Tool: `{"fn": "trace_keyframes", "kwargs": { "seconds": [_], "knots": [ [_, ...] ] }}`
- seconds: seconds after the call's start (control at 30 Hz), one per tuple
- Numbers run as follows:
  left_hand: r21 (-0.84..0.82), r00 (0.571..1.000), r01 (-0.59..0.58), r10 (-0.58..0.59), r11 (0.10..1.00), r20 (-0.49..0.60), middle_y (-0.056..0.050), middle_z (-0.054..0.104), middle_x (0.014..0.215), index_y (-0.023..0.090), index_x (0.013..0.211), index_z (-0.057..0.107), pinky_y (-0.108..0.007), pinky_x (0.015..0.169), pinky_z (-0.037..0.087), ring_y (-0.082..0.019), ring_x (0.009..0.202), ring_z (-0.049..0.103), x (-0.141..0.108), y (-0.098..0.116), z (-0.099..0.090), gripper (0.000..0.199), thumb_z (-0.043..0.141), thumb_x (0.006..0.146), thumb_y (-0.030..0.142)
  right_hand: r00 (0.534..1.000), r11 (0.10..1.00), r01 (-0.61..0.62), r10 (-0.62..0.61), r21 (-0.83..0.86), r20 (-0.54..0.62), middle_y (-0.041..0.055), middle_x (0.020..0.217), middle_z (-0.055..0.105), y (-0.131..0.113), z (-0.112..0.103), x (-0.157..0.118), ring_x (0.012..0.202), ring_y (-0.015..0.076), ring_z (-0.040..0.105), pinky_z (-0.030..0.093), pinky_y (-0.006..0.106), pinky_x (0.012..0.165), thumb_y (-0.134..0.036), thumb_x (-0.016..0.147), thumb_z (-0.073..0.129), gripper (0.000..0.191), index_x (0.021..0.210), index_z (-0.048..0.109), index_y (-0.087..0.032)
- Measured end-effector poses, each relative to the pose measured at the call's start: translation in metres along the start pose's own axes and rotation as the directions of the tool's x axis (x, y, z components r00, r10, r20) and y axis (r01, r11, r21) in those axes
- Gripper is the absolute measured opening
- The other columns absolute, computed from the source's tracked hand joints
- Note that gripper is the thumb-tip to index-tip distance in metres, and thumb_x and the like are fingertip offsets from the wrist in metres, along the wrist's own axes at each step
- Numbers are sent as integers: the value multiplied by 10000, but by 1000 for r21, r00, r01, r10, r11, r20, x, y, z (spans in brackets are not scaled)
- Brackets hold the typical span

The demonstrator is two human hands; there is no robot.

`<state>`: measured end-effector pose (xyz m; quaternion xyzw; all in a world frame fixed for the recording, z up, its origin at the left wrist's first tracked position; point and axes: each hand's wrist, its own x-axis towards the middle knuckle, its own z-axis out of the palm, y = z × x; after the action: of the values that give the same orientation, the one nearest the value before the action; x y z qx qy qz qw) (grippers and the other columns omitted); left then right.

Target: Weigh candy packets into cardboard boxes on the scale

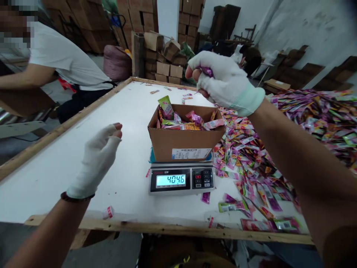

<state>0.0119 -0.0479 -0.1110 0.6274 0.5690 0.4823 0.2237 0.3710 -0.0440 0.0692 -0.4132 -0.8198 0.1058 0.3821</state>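
Observation:
My right hand (223, 80), in a white glove with bare fingertips, is raised above the right back of an open cardboard box (184, 143). Its fingers are curled round a small purple packet (207, 71), mostly hidden by the glove. The box, filled with colourful snack packets (192, 119), sits on a digital scale (182, 180) whose lit display reads 4046, possibly with a decimal point. One green packet (166, 107) sticks up at the box's left corner. My left hand (97, 160), gloved the same way, hovers over the white table left of the box, holding nothing, fingers loosely bent and thumb apart.
A large heap of packets (251, 149) covers the table's right side. A wooden rim (167, 229) edges the white table (119, 156). At the left sits a co-worker in a white shirt (67, 52). Stacked cartons (167, 70) and a wrapped purple roll (117, 63) stand behind.

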Motion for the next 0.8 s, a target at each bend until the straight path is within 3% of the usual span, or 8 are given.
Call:
{"fn": "trace_keyframes", "kwargs": {
  "seconds": [0.13,0.23,0.3,0.4,0.53,0.63,0.73,0.8],
  "knots": [
    [-123,940,-338,327,933,-97,-134,770,1456,99,1399,761,-398,1209,590,-242,1348,728,2,69,1,465,691,1022,362,999,1000,-12,12,6,-30,32,885,642,2,-2,-2,711,173,593,500,272,543,-536,1007,778,265,1044,669,-297],
    [-124,787,-616,614,778,-52,-96,777,1450,111,1392,753,-379,1244,571,-207,1383,721,1,126,11,379,655,1078,300,999,1000,-15,15,-4,-31,40,890,646,4,-5,-4,745,187,612,500,279,552,-555,996,795,288,1028,667,-299],
    [-78,686,-715,719,695,114,-73,798,1374,140,1338,777,-400,1231,574,-212,1338,735,-1,161,25,335,594,1114,308,999,999,-5,3,-33,-42,42,910,656,6,-8,-5,758,184,604,493,278,561,-523,992,808,268,1008,666,-296],
    [61,537,-802,671,595,511,-79,808,1173,174,1184,820,-426,1086,608,-262,1153,759,-1,196,52,327,585,1084,378,997,995,-3,-5,-102,-72,32,903,643,7,-16,-11,724,159,558,441,262,536,-395,1026,769,152,1000,668,-285],
    [196,413,-825,329,530,849,-118,794,1030,185,1177,837,-392,846,585,-276,914,748,7,205,82,427,627,994,509,992,989,-70,55,-133,-115,-24,792,576,8,-29,-27,640,108,512,417,224,528,-177,1080,644,90,1036,674,-249],
    [250,391,-832,203,496,898,-148,784,1049,174,1221,832,-406,825,585,-309,926,754,12,203,93,452,640,967,495,982,979,-141,121,-145,-144,-45,860,644,10,-33,-36,666,54,540,440,173,570,-66,1073,593,182,1113,703,-205],
    [329,436,-833,163,444,885,-147,777,1020,169,1193,839,-406,858,604,-302,926,760,12,201,105,346,662,954,348,977,967,-179,153,-182,-149,-44,1012,740,16,-31,-36,746,-7,611,410,156,614,-117,1087,588,138,1121,722,-129],
    [337,472,-829,236,447,849,-141,761,931,148,1105,850,-398,869,610,-285,884,756,13,193,112,278,674,935,279,982,970,-164,143,-179,-125,-40,1041,759,21,-30,-34,775,-16,646,393,185,621,-234,1120,566,202,1051,711,-111]
  ]
}}
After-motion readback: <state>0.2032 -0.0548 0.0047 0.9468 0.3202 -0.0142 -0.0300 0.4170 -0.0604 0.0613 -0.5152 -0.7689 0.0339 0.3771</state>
